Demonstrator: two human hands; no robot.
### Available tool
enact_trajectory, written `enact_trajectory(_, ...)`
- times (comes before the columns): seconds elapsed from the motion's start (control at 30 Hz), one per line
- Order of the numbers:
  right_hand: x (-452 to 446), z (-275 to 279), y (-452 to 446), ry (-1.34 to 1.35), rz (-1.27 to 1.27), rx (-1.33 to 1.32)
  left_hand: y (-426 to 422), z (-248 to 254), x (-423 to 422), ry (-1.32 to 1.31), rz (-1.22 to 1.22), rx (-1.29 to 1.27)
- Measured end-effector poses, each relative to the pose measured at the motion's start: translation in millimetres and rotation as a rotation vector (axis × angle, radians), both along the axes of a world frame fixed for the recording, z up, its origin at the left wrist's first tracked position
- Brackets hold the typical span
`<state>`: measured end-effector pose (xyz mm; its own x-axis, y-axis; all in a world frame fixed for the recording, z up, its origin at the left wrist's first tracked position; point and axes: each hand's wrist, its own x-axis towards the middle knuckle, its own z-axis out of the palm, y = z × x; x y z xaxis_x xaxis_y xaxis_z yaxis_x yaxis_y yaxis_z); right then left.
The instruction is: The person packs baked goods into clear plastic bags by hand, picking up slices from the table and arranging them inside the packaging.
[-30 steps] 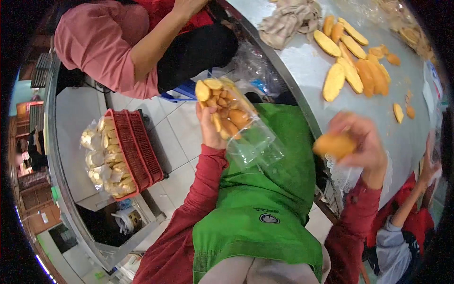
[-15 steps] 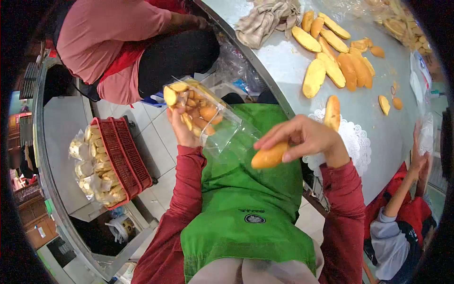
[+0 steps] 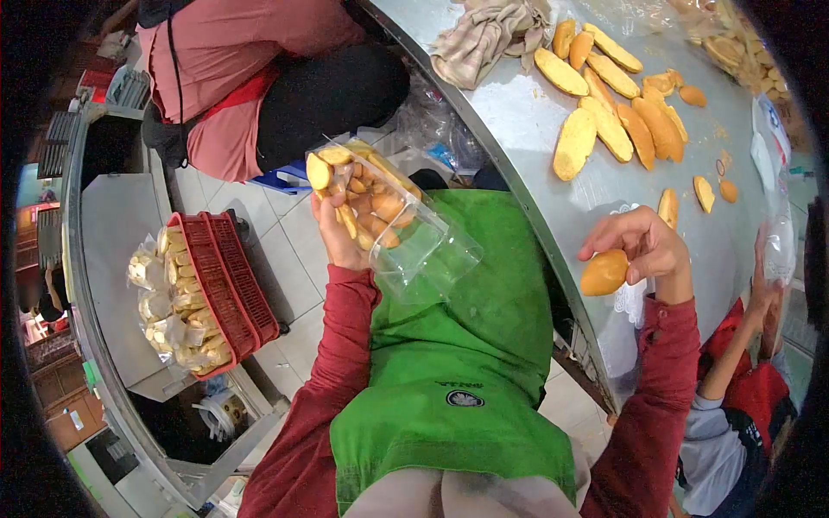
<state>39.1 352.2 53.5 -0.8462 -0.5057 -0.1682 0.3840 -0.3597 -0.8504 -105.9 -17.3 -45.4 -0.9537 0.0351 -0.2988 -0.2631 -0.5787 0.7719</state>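
Observation:
My left hand [image 3: 338, 235] is closed around a clear plastic container [image 3: 432, 250], tilted over my green apron. Brown and yellow bread pieces [image 3: 380, 207] fill its upper part, while the part toward the right looks see-through. Over the table's near edge, my right hand [image 3: 656, 250] pinches a rounded, golden-brown piece of bread [image 3: 604, 274] between thumb and fingers. Beneath that hand is a white lace doily [image 3: 632, 304], partly covered. Just beyond it, a bread slice [image 3: 667, 207] shows behind my fingers. Several halved bread slices [image 3: 573, 145] lie farther up the table.
The metal table [image 3: 518, 129] carries a crumpled cloth [image 3: 492, 43] and plastic bags [image 3: 773, 164]. A red crate [image 3: 229, 285] with bagged bread stands at left. One person [image 3: 233, 60] sits at upper left; another person [image 3: 725, 440] is at lower right.
My right hand has moved right, away from the container and over the table edge, still holding the bread piece. The container has shifted slightly right. The person at upper left has leaned right.

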Motion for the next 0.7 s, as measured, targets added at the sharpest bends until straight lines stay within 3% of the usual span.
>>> enact_trajectory(0.13,-11,56,-43,-0.188,-0.004,0.276,1,-3,-2,0.019,-0.001,0.000)
enact_trajectory(0.17,-10,61,-62,-0.109,-0.017,0.325,3,-4,-2,0.039,0.041,-0.030)
enact_trajectory(0.27,-7,56,-108,0.547,-0.040,0.716,10,-2,0,0.042,0.118,-0.106)
enact_trajectory(0.7,-30,-39,-219,0.560,-0.556,0.894,15,-8,7,0.048,0.070,-0.100)
